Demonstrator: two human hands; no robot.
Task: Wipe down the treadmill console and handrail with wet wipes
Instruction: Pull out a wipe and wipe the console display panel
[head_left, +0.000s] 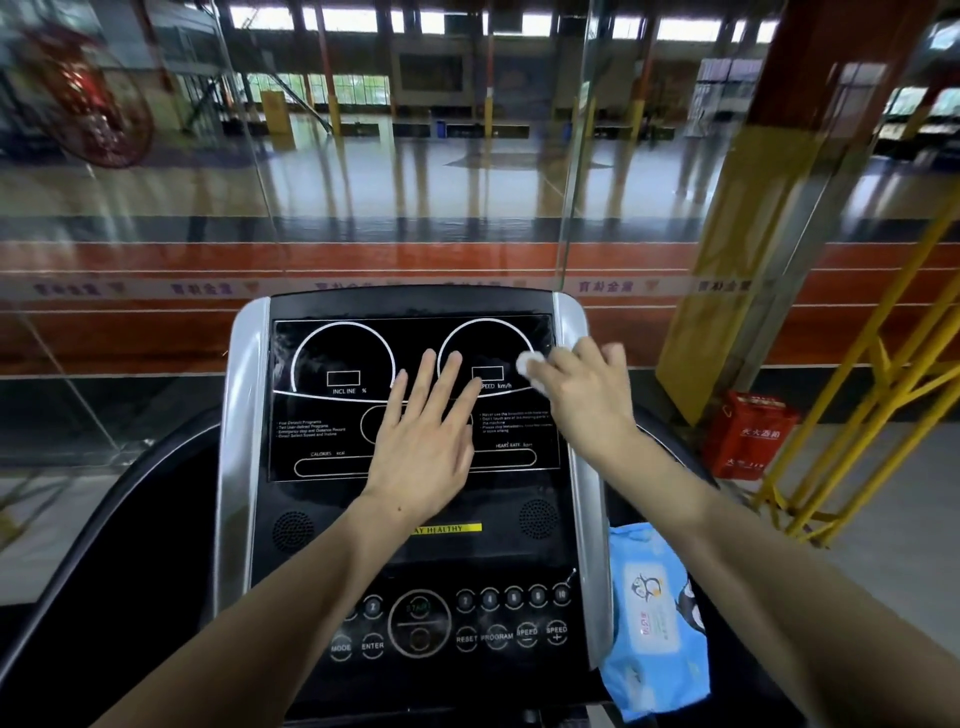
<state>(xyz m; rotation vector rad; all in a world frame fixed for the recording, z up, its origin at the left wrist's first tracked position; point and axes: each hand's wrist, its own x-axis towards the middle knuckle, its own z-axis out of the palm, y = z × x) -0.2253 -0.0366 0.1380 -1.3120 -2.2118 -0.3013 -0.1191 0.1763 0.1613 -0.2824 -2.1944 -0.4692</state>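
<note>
Beside console (415, 332), wipes pack (652, 623); right fingers (558, 364) grip wipe (531, 362), left fingers (441, 379) splayed.

The flat treadmill console panel (322, 441) is glossy black with white outlined dials and white lettering, flanked by curved silver-grey plastic side rails (241, 415), and a narrow yellow strip with dark letters (452, 528) crosses its lower part. The soft plastic wet-wipe pack (652, 623) is light blue with a white label carrying a black-and-white penguin drawing, and the crumpled wipe (531, 362) is white. The boxy bag on the floor (748, 434) is red with white characters beside yellow-painted metal railings (852, 415).
</note>
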